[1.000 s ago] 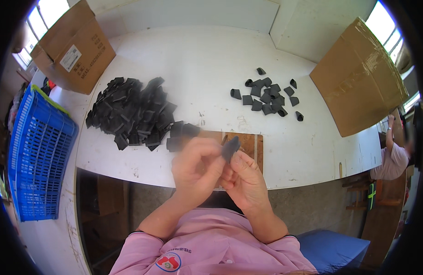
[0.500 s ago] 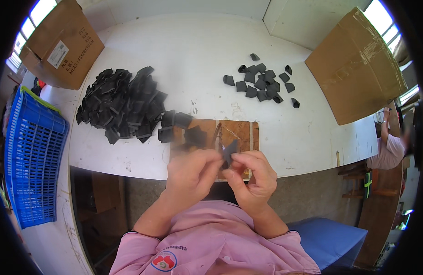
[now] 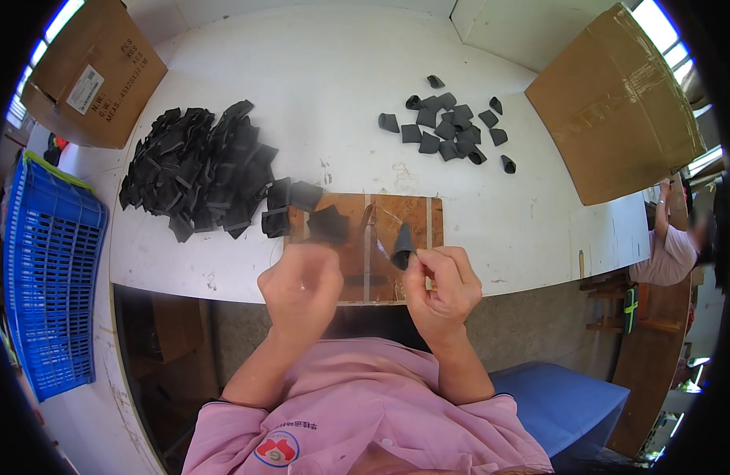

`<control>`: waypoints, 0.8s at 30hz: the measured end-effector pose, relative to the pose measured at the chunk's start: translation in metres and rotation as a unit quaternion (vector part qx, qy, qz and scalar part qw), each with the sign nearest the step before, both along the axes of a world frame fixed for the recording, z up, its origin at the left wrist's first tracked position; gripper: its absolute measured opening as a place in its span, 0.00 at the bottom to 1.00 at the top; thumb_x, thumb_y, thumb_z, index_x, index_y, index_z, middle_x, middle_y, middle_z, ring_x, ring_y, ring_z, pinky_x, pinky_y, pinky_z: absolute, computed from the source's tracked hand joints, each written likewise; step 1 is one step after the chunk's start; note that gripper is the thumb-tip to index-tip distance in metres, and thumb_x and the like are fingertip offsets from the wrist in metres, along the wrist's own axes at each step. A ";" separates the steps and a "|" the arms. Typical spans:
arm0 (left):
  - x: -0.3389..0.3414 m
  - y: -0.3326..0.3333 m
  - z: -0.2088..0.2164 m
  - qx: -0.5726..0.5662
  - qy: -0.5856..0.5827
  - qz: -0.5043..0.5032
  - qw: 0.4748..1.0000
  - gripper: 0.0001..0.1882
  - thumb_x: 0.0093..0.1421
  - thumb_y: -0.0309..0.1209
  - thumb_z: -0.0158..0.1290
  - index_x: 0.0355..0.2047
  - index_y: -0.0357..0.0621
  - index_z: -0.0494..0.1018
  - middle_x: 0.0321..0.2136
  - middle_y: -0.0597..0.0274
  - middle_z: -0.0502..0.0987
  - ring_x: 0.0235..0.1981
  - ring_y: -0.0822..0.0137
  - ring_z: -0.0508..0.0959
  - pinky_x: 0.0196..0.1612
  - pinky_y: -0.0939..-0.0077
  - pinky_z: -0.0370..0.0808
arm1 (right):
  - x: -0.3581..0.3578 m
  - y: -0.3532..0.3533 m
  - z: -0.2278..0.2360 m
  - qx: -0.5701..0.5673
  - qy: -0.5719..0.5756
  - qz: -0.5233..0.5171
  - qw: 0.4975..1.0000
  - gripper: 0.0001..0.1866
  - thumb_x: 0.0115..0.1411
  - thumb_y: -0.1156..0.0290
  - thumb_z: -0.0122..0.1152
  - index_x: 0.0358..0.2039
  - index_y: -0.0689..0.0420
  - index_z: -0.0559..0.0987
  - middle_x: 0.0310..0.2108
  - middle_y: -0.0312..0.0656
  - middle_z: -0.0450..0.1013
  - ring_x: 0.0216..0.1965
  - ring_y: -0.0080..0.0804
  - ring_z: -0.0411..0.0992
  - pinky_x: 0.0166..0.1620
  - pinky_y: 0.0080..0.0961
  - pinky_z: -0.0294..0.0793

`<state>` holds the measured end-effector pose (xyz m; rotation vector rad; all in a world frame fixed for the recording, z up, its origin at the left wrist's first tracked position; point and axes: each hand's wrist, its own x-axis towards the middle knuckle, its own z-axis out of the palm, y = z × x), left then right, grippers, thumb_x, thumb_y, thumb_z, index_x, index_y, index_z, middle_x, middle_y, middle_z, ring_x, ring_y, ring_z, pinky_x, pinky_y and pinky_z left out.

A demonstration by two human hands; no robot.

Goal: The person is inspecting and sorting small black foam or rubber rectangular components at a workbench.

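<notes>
My right hand (image 3: 445, 286) is closed in a pinch on a small black fabric tube (image 3: 403, 245), held over the brown board (image 3: 428, 229) with its open end facing me. My left hand (image 3: 303, 285) is over the board's left edge, apart from the tube. Its fingers are smeared by motion, so I cannot see if it holds anything. Just beyond it, a few black fabric pieces (image 3: 328, 225) overlap the board. A large heap of similar flat black pieces (image 3: 191, 170) lies to the left. Several short black tubes (image 3: 446, 130) are scattered at the far right.
Cardboard boxes stand on the white table (image 3: 333, 95), one box (image 3: 100, 75) at the far left and another box (image 3: 618, 111) at the right. A blue plastic basket (image 3: 56, 277) is at the left edge. Beyond the right edge sits another person (image 3: 672, 253).
My left hand has let go of the black tube and moved left. My right hand keeps hold of it, and the tube's open end now shows. The whole view has shifted slightly.
</notes>
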<state>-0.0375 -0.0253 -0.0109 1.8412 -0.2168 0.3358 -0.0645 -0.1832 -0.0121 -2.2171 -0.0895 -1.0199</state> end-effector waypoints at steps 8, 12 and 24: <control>0.013 0.005 -0.014 -0.185 0.296 -0.164 0.923 0.13 0.56 0.31 0.49 0.39 0.36 0.70 0.21 0.68 0.72 0.16 0.82 0.68 0.20 0.91 0.64 | -0.004 -0.002 -0.007 0.203 0.198 0.122 0.951 0.03 0.47 0.81 0.57 0.24 0.62 0.72 0.19 0.40 0.68 0.19 0.26 0.68 0.21 0.18 0.66; 0.011 0.000 -0.020 -0.256 0.369 -0.261 0.854 0.11 0.55 0.30 0.50 0.37 0.37 0.71 0.21 0.69 0.72 0.15 0.82 0.68 0.17 0.92 0.63 | -0.007 0.004 -0.010 0.352 0.292 0.176 0.872 0.03 0.50 0.78 0.57 0.24 0.62 0.72 0.20 0.35 0.69 0.22 0.18 0.68 0.23 0.15 0.65; 0.004 0.001 -0.078 0.038 0.124 -0.053 0.990 0.09 0.50 0.27 0.52 0.32 0.38 0.70 0.23 0.59 0.72 0.22 0.65 0.73 0.26 0.76 0.69 | 0.004 -0.026 -0.033 0.415 0.465 0.185 0.760 0.07 0.53 0.70 0.57 0.28 0.61 0.73 0.19 0.32 0.68 0.19 0.14 0.64 0.21 0.11 0.63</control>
